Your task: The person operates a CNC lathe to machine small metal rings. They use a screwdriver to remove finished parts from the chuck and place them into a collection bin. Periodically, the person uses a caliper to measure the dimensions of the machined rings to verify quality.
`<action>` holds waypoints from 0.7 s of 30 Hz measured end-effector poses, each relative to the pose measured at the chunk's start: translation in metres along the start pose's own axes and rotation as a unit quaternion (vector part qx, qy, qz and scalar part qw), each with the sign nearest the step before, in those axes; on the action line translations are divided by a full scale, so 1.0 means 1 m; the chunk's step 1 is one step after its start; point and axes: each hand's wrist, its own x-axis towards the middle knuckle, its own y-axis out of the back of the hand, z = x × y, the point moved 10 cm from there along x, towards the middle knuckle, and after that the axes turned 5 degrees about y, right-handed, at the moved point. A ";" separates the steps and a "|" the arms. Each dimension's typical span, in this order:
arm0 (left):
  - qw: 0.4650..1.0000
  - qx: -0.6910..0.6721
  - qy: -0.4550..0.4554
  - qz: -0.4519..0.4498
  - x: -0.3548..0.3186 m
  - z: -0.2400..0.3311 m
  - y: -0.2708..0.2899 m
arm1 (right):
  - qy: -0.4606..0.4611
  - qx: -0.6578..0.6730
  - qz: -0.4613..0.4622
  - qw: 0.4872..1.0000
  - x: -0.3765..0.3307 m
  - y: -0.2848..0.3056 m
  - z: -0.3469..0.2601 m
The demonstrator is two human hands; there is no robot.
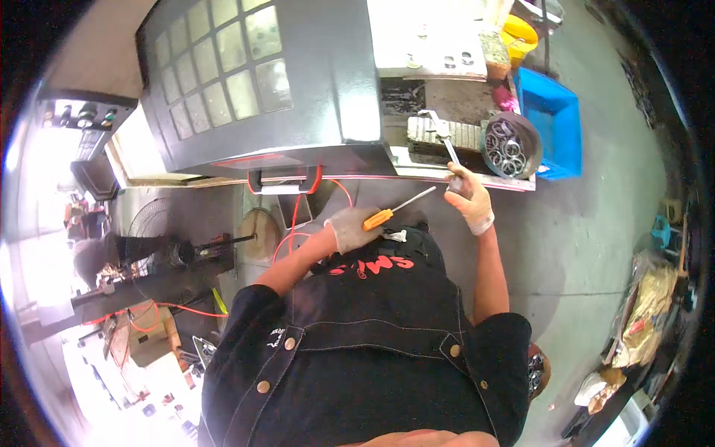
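- Two hands reach out from the person's dark overalls [372,380], both apparently gloved, the right one farther forward than the left.
- Nearest to the body, the left hand [348,227] has its fingers wrapped round the orange handle of a screwdriver [378,219]. The shaft points forward and to the right, and its tip touches nothing that I can see.
- The right hand [472,203] is at the near edge of the bench [458,100], toward the right corner, its fingers curled on the lower end of a caliper [443,130]. Something small and dark shows by the palm, too hidden for me to name.
- That caliper slants forward over a grey ridged block [468,135], just in from the near edge; whether they touch, I can't tell.
- At the near right corner, just beside the block, a round bowl [532,132] holds a loose heap of metal rings [508,153].
- By my reckoning the work is under way, with both tools in hand. I make out no ring between the caliper's jaws, and can't tell which rings are finished or how many are left.
- Beyond the right edge is a blue crate [557,123]; a pink cloth [505,98] lies along that edge.
- Farther back stand a yellow bucket [519,39] and, left of the bench, a big dark cabinet [324,67] with a paned window.
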 end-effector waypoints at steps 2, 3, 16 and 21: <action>0.996 -0.028 -0.001 0.090 -0.020 -0.017 0.020 | -0.095 0.133 -0.026 0.986 0.000 -0.024 0.009; 0.989 -0.037 -0.003 0.142 -0.035 -0.028 0.030 | -0.127 0.211 -0.033 0.969 -0.005 -0.031 0.020; 0.868 0.111 0.028 0.483 -0.074 -0.187 0.118 | -0.243 0.151 -0.062 0.956 -0.022 -0.115 0.104; 0.823 0.097 0.154 0.538 -0.097 -0.181 0.114 | -0.210 0.059 -0.095 0.971 -0.006 -0.138 0.089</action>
